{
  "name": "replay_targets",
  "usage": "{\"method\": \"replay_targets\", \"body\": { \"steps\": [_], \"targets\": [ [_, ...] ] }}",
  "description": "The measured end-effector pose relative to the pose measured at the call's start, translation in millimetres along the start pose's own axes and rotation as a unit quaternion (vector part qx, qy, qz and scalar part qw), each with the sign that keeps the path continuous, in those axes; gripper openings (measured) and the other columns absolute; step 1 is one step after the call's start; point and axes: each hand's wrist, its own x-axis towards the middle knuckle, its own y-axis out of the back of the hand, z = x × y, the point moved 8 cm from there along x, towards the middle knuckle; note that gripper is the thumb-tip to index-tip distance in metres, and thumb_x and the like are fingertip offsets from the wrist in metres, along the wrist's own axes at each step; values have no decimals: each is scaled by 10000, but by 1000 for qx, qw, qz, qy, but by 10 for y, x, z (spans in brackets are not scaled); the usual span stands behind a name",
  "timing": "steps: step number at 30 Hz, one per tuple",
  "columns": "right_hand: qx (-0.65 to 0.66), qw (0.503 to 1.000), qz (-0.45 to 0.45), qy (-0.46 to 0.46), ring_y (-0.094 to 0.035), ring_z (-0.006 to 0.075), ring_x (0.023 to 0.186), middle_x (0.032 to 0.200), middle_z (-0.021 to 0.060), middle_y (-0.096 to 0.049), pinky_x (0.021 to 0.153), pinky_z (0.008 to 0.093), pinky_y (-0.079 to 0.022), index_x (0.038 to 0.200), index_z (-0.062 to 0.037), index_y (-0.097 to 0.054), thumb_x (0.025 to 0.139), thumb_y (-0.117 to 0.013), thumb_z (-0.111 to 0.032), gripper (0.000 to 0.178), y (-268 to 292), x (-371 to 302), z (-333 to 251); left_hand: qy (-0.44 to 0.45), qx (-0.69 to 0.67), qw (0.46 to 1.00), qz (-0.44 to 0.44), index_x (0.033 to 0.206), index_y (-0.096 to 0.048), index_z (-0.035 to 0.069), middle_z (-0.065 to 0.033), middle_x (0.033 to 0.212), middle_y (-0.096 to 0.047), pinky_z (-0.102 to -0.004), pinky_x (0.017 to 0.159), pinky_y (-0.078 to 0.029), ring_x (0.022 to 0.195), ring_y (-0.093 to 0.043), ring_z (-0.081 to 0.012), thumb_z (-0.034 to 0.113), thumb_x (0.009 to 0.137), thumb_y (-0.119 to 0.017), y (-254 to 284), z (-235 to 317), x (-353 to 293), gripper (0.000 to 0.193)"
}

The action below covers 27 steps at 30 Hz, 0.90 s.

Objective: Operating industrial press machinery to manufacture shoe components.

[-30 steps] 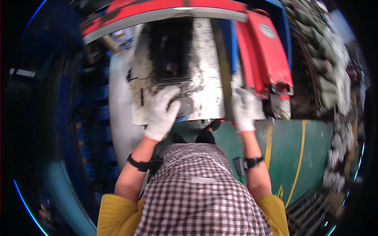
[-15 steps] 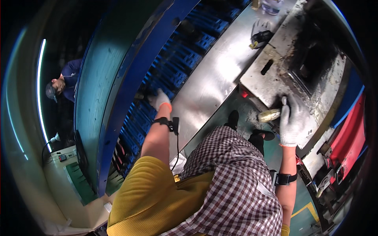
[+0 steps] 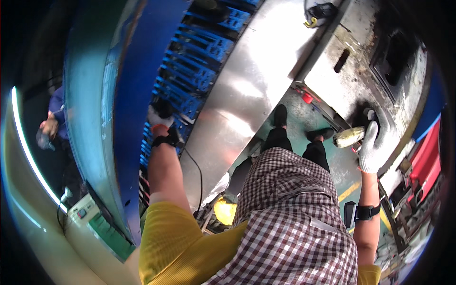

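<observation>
My left hand (image 3: 158, 120), in a white glove with an orange cuff, reaches in among the blue slats (image 3: 187, 76) of a long rack. Its fingers are closed at a dark rounded object (image 3: 163, 108), whose kind is hard to make out in the shadow. Over the near edge of a stained metal worktop (image 3: 327, 90), my right hand (image 3: 378, 142), gloved in white, grips a thick handle wrapped in yellowish material (image 3: 349, 137). The butt of this handle points left, and its other end is hidden by the hand. A small grey round piece (image 3: 369, 114) shows near the fingertips.
A smooth metal ledge (image 3: 228, 118) runs between rack and worktop. A black tool with a yellow hook (image 3: 320, 14) lies at its far end. Under the worktop's corner sits a red knob (image 3: 307, 98). Another person (image 3: 50, 126) is beyond the blue frame at left.
The view has shifted. My left hand is now deeper among the slats, closer to the dark object. My right hand still holds the wrapped handle, now nearer the worktop's edge.
</observation>
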Motion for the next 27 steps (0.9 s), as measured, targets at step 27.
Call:
{"method": "replay_targets", "body": {
  "steps": [27],
  "targets": [
    [16,999,39,-12,-606,355,1172,1236,167,-667,1081,501,-418,1227,-39,-690,896,-631,-79,339,53,-4,-58,-23,219,862,457,1281,-672,168,-53,1224,-722,-553,920,-569,1088,-703,-281,429,959,-698,-216,-544,-149,415]
  ]
}}
